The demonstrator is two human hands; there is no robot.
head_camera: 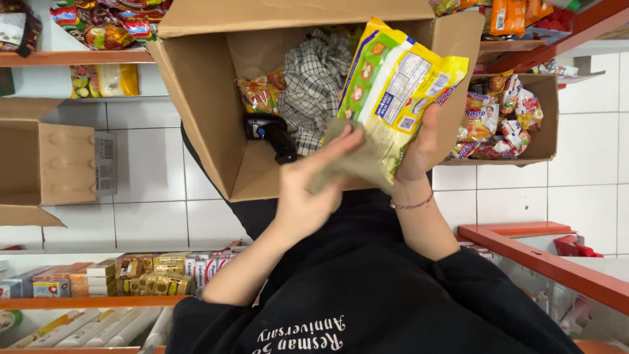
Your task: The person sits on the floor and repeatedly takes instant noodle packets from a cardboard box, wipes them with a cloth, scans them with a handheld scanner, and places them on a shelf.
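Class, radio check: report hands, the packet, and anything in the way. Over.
Right hand grips yellow noodle packet over open cardboard box. Left hand wipes packet with greenish cloth. In box: checked cloth, black scanner, snack packet.

A yellow and green snack bag [393, 92] with a white label panel stands at upper centre of the frame, over an open brown cardboard box [203, 92]. Inside that box, at its left, lies a small orange packet [262, 92]. At upper right a second open cardboard box [547, 118] holds red, white and orange sachets [498, 124]. At the left edge sits a third cardboard box [46, 164] with a pale label [105, 164] on its side. Red and yellow bags [111, 26] fill the upper left shelf; small yellow and white cartons [157, 274] line the lower left shelf.
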